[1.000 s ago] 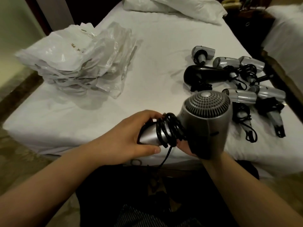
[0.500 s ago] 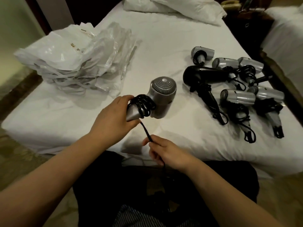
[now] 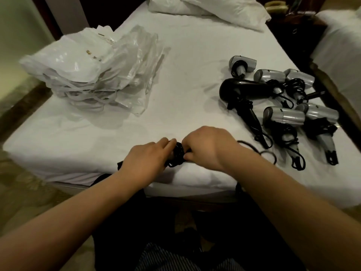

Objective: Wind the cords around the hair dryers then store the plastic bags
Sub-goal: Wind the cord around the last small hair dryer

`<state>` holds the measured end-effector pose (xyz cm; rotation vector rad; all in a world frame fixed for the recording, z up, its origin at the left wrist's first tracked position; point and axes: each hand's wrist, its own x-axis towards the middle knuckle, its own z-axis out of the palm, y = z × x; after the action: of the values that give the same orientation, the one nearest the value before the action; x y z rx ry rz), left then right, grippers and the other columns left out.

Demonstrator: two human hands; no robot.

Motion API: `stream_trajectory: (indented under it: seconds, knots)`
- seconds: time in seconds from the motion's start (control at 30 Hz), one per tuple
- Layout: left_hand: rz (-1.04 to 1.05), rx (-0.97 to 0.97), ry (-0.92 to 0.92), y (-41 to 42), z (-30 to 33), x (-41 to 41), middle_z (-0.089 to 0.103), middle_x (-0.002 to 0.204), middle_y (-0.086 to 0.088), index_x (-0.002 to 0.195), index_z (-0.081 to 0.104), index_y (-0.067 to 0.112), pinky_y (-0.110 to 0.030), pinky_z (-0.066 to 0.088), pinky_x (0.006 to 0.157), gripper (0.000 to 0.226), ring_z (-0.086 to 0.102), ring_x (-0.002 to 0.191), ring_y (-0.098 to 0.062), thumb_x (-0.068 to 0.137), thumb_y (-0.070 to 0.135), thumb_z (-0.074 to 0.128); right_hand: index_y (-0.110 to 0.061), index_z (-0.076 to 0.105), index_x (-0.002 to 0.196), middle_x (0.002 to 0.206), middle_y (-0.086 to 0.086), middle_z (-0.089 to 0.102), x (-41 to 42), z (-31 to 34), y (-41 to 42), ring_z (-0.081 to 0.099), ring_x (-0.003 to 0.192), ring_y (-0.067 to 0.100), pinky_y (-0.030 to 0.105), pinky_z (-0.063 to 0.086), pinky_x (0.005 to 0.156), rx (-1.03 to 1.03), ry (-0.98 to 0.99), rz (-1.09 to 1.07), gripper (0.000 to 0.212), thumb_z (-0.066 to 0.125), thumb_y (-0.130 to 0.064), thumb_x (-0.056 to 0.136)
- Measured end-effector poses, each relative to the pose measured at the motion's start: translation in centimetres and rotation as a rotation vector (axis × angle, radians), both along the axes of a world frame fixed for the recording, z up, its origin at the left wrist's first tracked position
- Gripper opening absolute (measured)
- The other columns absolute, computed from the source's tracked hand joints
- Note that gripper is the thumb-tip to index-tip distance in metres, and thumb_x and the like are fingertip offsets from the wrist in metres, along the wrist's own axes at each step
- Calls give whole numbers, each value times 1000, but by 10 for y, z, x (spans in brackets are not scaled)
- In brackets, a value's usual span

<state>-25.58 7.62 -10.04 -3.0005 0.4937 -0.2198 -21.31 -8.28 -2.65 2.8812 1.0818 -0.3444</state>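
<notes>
My left hand (image 3: 148, 158) and my right hand (image 3: 207, 146) meet at the near edge of the bed, both closed around one hair dryer. Only its handle wrapped in black cord (image 3: 176, 155) shows between them; the dryer body is hidden under my right hand. A loose loop of that cord (image 3: 259, 152) trails to the right behind my right wrist. A pile of white plastic bags (image 3: 93, 73) lies on the bed at the far left. Several other hair dryers, silver ones (image 3: 283, 116) and a black one (image 3: 246, 89), lie at the right with cords wound on their handles.
The white bed sheet (image 3: 185, 79) spreads between the bags and the dryers. Pillows (image 3: 214, 8) lie at the head of the bed. A dark nightstand (image 3: 297, 26) and a second bed (image 3: 340, 47) stand at the far right. The bed's near edge sits just below my hands.
The dryer has come down from mid-air to the bed's near edge. My right hand has left the hanging cord and moved up over the dryer, beside my left hand.
</notes>
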Motion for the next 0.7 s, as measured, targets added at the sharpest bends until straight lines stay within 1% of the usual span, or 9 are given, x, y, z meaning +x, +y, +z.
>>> stream_trajectory:
  seconds: [0.07,0.13,0.2,0.23,0.3,0.33,0.43,0.57,0.7]
  knots:
    - [-13,8,-18,-1,-4,-1,57,73,-4,105,66,12,-16,2,42,63,52,42,-25,46,17,87,-17,60,96,92,0,60,14,1,-1,55,89,22,27,34,58,-24,-6,-8,20,50,-34,91]
    - [-28,12,-31,-2,-4,-1,58,77,-5,107,65,12,-17,3,40,62,53,46,-25,49,15,86,-17,61,101,102,-1,61,28,-6,-3,54,98,21,29,38,68,-27,29,0,25,53,-38,90]
    - [-18,-24,27,-6,-3,-1,59,92,-5,119,56,14,-27,25,37,59,59,65,-25,65,16,78,-17,59,93,99,0,60,38,-17,-6,53,98,21,32,42,75,36,105,-12,22,57,-39,89]
    - [37,-87,81,-6,-3,0,57,104,-5,129,46,15,-34,38,48,58,60,81,-26,76,17,69,-17,55,84,92,0,59,42,-22,-8,53,94,22,32,42,76,81,136,-34,22,59,-39,87]
    - [208,-217,363,-2,1,6,55,119,-9,135,34,11,-36,45,73,56,57,102,-29,85,17,58,-17,48,72,78,-1,55,48,-30,-15,49,83,20,31,39,71,182,174,-114,30,63,-40,85]
    - [278,-291,461,2,2,12,57,118,-13,132,37,8,-34,44,77,53,56,103,-29,85,19,59,-20,46,68,72,-4,52,50,-33,-19,48,81,19,30,38,68,234,185,-149,32,64,-40,84]
    - [349,-423,609,16,4,21,62,108,-13,113,53,8,-27,37,69,37,55,87,-23,83,25,67,-25,38,60,67,-5,47,50,-41,-25,46,78,20,30,36,67,273,158,-201,38,63,-39,85]
    - [324,-726,823,19,-6,16,62,96,-17,124,38,9,-34,50,65,42,64,69,-32,90,20,60,-23,40,66,74,-4,49,43,-40,-25,49,82,22,28,32,65,287,97,-155,32,59,-35,89]
    - [403,-653,619,14,-14,19,60,109,-17,118,45,5,-30,42,67,39,55,76,-26,91,30,59,-26,33,58,63,-8,41,15,-14,-20,41,74,18,28,29,62,176,117,-1,41,53,-37,93]
